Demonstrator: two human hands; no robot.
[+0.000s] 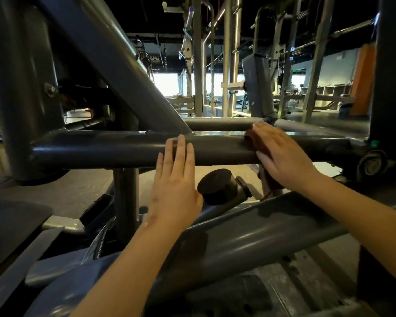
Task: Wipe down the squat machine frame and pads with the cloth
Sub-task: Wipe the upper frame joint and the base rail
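Item: crossbar (pixel 101 147) of the squat machine frame, a dark grey tube running from 9 to 3 o'clock across the middle of the view. Cloth (pixel 253 140): brown, at about 2 o'clock from centre, draped over the top of the crossbar with a tail hanging beneath it. Right hand (pixel 281 154): laid flat on the cloth, fingers nearly straight, pressing it to the tube rather than bunching it. Left hand (pixel 174 179): just below centre, fingers straight and close together, tips resting on the bare crossbar and holding nothing, seemingly as a brace. Sloping tube (pixel 114 60): meets the crossbar at 12 o'clock from the left fingertips. Black cap (pixel 217 186): round, at 6 o'clock, between the two wrists. Pad (pixel 12 216): dark and flat, at 8 o'clock, well apart from both hands. Handling note, as a judgement: wrap the cloth round the tube so the underside is reached, stroke towards 9 o'clock, shift the bracing hand ahead of it, and work the joint under the sloping tube, where grime likely gathers.
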